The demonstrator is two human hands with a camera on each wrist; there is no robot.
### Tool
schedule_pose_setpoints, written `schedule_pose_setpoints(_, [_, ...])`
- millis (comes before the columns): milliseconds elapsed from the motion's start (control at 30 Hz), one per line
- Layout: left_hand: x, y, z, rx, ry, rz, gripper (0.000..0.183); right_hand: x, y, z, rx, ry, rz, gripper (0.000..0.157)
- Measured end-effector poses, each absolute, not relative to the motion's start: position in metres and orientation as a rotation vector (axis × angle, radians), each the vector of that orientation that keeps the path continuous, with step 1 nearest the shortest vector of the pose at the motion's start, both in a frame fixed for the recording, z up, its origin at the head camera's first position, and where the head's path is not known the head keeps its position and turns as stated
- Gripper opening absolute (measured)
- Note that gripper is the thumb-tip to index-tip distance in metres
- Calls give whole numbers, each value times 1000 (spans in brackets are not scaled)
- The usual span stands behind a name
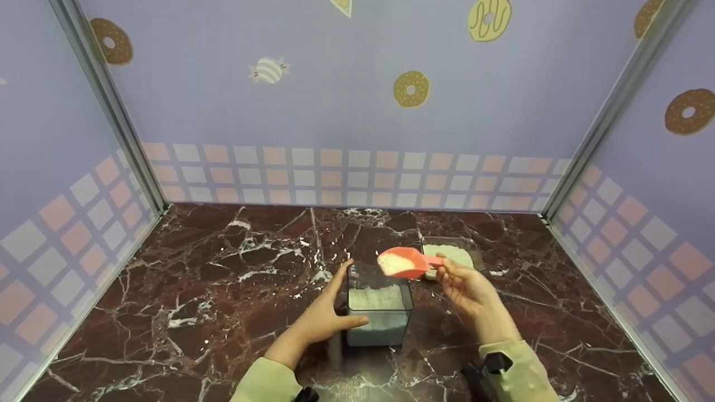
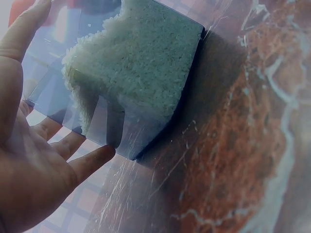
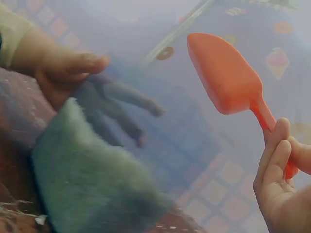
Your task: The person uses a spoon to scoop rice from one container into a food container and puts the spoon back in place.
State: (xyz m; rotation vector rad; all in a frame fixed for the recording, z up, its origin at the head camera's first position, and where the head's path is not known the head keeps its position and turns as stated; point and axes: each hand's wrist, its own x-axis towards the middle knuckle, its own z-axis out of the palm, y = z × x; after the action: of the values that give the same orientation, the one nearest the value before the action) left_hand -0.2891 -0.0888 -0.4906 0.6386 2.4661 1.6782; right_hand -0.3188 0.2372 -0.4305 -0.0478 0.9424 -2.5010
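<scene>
A clear square container stands on the table, partly filled with white rice heaped unevenly against its walls. My left hand rests against its left side, fingers spread and fairly straight along the wall, thumb across the near side. In my right hand is the handle of an orange-red scoop, pinched between thumb and fingers. The scoop, with rice in its bowl, is held above the container's far right rim; the right wrist view shows only its underside.
Behind the right hand sits a shallow clear tray of white rice. Scattered grains lie on the dark marbled tabletop. Patterned panels enclose the table at the back and both sides.
</scene>
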Motion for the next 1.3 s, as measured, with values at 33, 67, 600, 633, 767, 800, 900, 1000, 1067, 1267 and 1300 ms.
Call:
schedule_pose_setpoints(33, [-289,-89,-491,637,2469,1675,120,-318,242,-428,-26,961,-2523,27])
schedule_pose_setpoints(67, [-289,-89,-490,636,2475,1668,120,-318,247,-425,-3,999,-2547,26])
schedule_pose_setpoints(600, [-287,-88,-490,605,2491,1636,118,-327,333,-425,415,1209,-3005,28])
schedule_pose_setpoints(633, [-287,-88,-490,605,2486,1643,118,-329,334,-426,484,1315,-3007,29])
schedule_pose_setpoints(767, [-287,-88,-490,604,2477,1653,119,-335,332,-434,664,1771,-2979,19])
schedule_pose_setpoints(800, [-287,-88,-490,606,2477,1653,119,-335,331,-436,670,1905,-2954,15])
schedule_pose_setpoints(900, [-287,-88,-489,611,2474,1657,120,-338,326,-441,634,2324,-2830,12])
schedule_pose_setpoints(1000, [-287,-88,-489,618,2472,1663,120,-338,320,-443,599,2741,-2607,22])
schedule_pose_setpoints(1067, [-287,-88,-489,618,2462,1675,119,-338,317,-443,595,2986,-2424,24])
schedule_pose_setpoints(1267, [-288,-89,-489,628,2432,1699,119,-334,309,-442,486,3445,-1988,22])
schedule_pose_setpoints(1300, [-288,-89,-489,630,2432,1699,119,-334,309,-441,445,3487,-1955,22])
